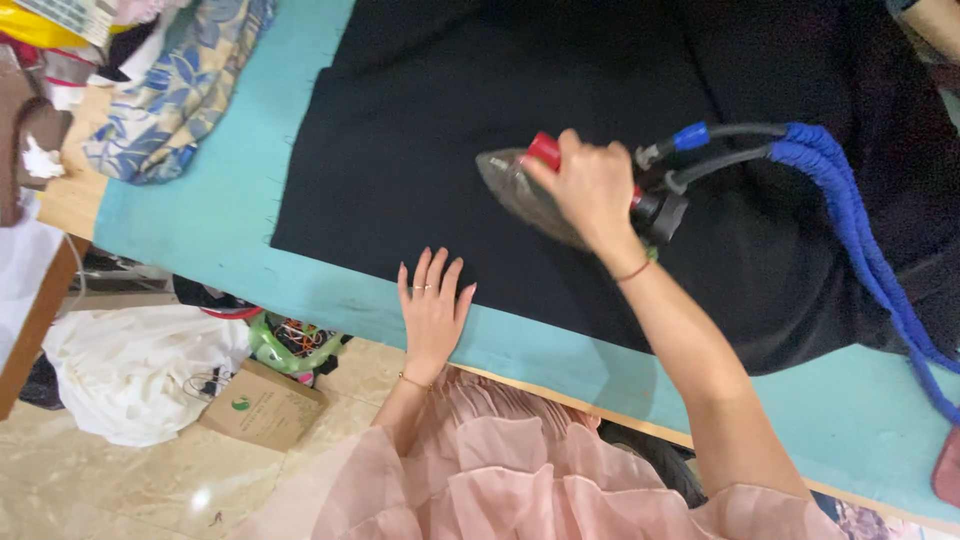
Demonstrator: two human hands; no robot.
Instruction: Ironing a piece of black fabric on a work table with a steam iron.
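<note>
The steam iron point(530, 195), a grey metal-soled tool with a red knob near its nose and a dark handle, lies flat on the wide black cloth point(420, 130) spread over the turquoise padded ironing table point(210, 200). Its long axis runs nearly across the picture, the pointed tip aimed toward the left of the frame and the heel toward the right, where a blue-sheathed hose point(860, 230) and a grey tube leave it and curve off down the table's right side. The right hand point(590, 185) sits on top of the iron with its fingers wrapped tight about the handle, so the iron's tip lies just ahead of the knuckles. The left hand point(433, 300) rests palm down with fingers spread and flat, holding nothing, at the cloth's near edge where the black fabric meets the turquoise cover; it lies below and a little left of the iron's tip, near it but apart. The right hand is thus the one on the iron, and the left only presses the cloth. A blue floral fabric point(180, 90) lies bunched at the table's far left corner, and a white bag point(130, 370) and a brown cardboard box point(262, 405) lie on the tiled floor below.
</note>
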